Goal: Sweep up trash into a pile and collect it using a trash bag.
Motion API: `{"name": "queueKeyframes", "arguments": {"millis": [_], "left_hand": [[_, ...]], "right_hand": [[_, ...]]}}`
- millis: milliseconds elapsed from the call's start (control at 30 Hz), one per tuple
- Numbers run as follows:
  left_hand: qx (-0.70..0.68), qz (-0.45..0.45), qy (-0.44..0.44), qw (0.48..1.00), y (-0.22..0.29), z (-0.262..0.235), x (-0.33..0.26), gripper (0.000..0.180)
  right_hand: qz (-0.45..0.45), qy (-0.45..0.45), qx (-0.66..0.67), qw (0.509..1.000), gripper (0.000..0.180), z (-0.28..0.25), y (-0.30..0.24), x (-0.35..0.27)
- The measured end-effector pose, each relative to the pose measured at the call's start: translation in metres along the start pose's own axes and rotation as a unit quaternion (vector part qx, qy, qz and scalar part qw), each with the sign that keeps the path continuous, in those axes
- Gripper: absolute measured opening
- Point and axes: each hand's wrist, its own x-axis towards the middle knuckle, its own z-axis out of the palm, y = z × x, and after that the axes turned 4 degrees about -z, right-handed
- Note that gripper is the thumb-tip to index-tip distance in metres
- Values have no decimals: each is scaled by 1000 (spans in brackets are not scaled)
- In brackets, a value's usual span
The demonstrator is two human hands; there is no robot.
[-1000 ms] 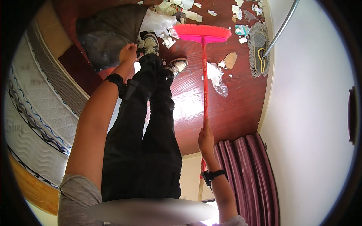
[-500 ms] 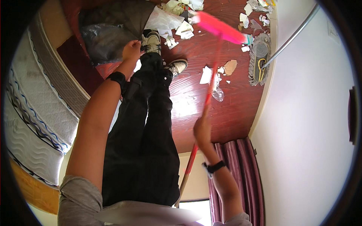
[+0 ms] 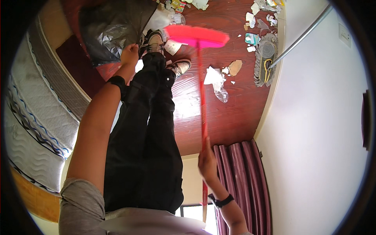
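- A striped mattress (image 3: 39, 113) lies at the far left, beside the dark wooden floor (image 3: 235, 113).
- The left hand (image 3: 129, 55) grips the rim of a black rubbish bag (image 3: 109, 31), holding its mouth just beside the person's shoes (image 3: 156, 41).
- The pink broom (image 3: 197, 37) has its head on or just over the floor in front of the shoes; its handle runs back to the right hand (image 3: 207, 162), closed around the shaft.
- Paper scraps (image 3: 254, 9), a clear plastic wrapper (image 3: 217, 84) and a grey mop (image 3: 264, 58) lie nearer the white wall (image 3: 321, 129).
- To sweep well, I judge: short strokes toward the bag, bristles flat, bag mouth low and wide.
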Motion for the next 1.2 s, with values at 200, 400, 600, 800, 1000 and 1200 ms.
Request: {"name": "queueKeyframes", "arguments": {"millis": [200, 400, 600, 800, 1000, 1200], "left_hand": [[-57, -24, -31, 998, 36, 12, -13, 37], [-18, -37, -40, 998, 69, 1, -25, 32], [34, 1, 10, 999, 50, -2, -12, 35], [30, -6, 33, 999, 48, -8, -13, 35], [3, -26, 15, 1000, 56, -8, -20, 35], [23, 5, 13, 1000, 50, -12, -10, 37]], "right_hand": [[56, 37, -77, 995, 73, 11, 16, 90], [-33, -101, -171, 980, 75, 56, -24, 41], [36, -218, -15, 975, 70, 15, -51, 2], [14, -80, -66, 994, 69, -11, -19, -11], [94, 7, -92, 991, 72, 7, 5, 59], [3, -104, -86, 991, 77, 24, -23, 60]]}}
